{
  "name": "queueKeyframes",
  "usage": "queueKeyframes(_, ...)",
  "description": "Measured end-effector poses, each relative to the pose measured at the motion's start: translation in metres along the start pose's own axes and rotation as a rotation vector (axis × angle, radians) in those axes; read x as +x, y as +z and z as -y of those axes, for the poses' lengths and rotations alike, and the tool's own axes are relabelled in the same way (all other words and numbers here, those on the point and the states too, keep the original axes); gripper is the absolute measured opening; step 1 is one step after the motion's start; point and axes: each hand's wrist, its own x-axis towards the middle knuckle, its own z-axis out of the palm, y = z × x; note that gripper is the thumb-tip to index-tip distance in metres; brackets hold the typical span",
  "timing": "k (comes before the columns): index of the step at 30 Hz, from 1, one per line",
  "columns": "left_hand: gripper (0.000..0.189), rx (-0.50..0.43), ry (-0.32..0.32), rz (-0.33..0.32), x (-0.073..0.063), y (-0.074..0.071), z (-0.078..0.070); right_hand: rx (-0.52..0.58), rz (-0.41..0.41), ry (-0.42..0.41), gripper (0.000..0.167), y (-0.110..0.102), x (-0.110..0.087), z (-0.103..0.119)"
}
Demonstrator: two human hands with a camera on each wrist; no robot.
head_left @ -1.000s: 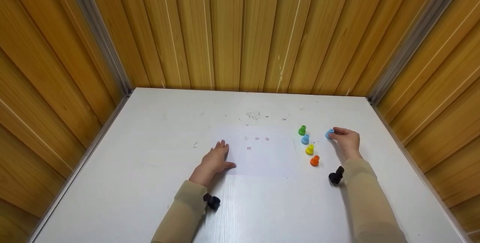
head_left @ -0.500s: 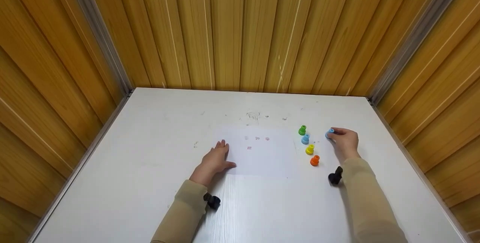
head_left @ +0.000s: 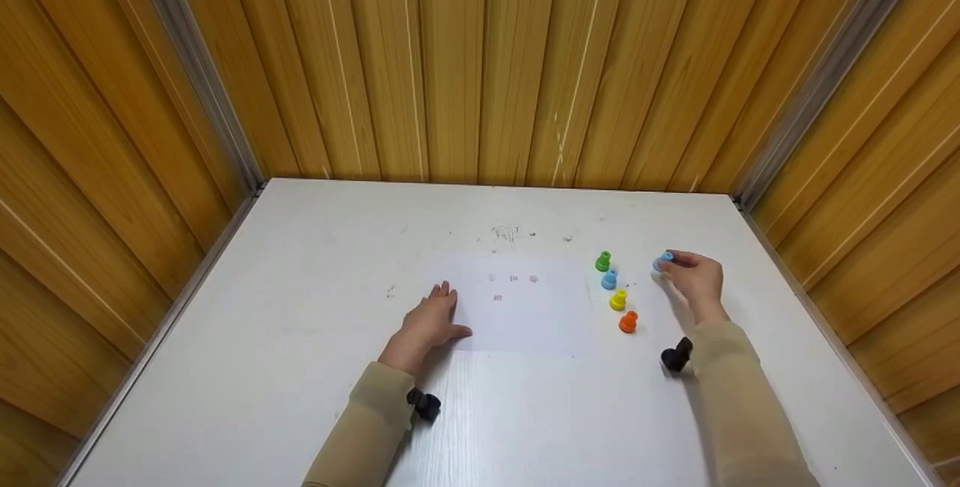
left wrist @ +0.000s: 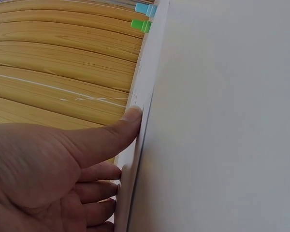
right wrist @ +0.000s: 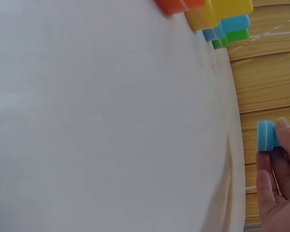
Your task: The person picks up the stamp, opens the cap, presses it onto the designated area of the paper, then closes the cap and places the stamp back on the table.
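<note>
My left hand [head_left: 429, 320] lies on the left edge of a white sheet of paper [head_left: 532, 326], fingers straight and thumb spread; its thumb [left wrist: 106, 137] touches the paper in the left wrist view. Several small reddish stamped prints mark the sheet's upper part. My right hand [head_left: 697, 283] pinches a light blue toy stamp [right wrist: 266, 136] between thumb and fingers. In the right wrist view this stamp is held just off the table. Left of that hand stand a green stamp [head_left: 603, 261], another blue stamp [head_left: 610, 279], a yellow stamp [head_left: 618, 300] and an orange stamp [head_left: 628, 322].
The white table [head_left: 247, 367] bears faint dark scribbles [head_left: 505, 233] behind the paper. Wood-patterned panels [head_left: 450, 67] rise at the back and on both sides. A black wrist camera [head_left: 676, 356] sits on each sleeve.
My right hand has risen slightly with the blue stamp, lifting it from the table. The left hand and the standing stamps keep their places.
</note>
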Motion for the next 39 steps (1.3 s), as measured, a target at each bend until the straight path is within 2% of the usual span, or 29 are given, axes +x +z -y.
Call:
queueKeyframes(7, 0.085, -0.004, -0.004, 0.001, 0.000, 0.000, -0.001, 0.015, -0.032, -0.045, 0.052, -0.010, -0.006, 0.008)
queueKeyframes(14, 0.086, 0.036, 0.005, -0.008, -0.003, -0.002, -0.002, 0.039, -0.067, -0.152, 0.050, -0.016, -0.025, 0.022)
queueKeyframes(22, 0.081, 0.037, 0.019, -0.032, -0.002, -0.003, -0.007, 0.078, -0.004, -0.186, 0.048, -0.006, -0.057, 0.043)
queueKeyframes(27, 0.074, -0.037, 0.079, -0.073, -0.003, -0.003, -0.011, 0.113, 0.053, -0.249, 0.046, 0.010, -0.075, 0.051)
queueKeyframes(32, 0.066, -0.160, 0.124, -0.123, -0.004, -0.001, -0.015, 0.140, 0.119, -0.304, 0.041, 0.032, -0.091, 0.054)
queueKeyframes(36, 0.060, -0.290, 0.185, -0.163, -0.004, 0.002, -0.019, 0.149, 0.171, -0.332, 0.038, 0.053, -0.103, 0.054)
queueKeyframes(39, 0.057, -0.411, 0.225, -0.181, -0.004, 0.006, -0.023, 0.237, 0.214, -0.357, 0.037, 0.071, -0.110, 0.050)
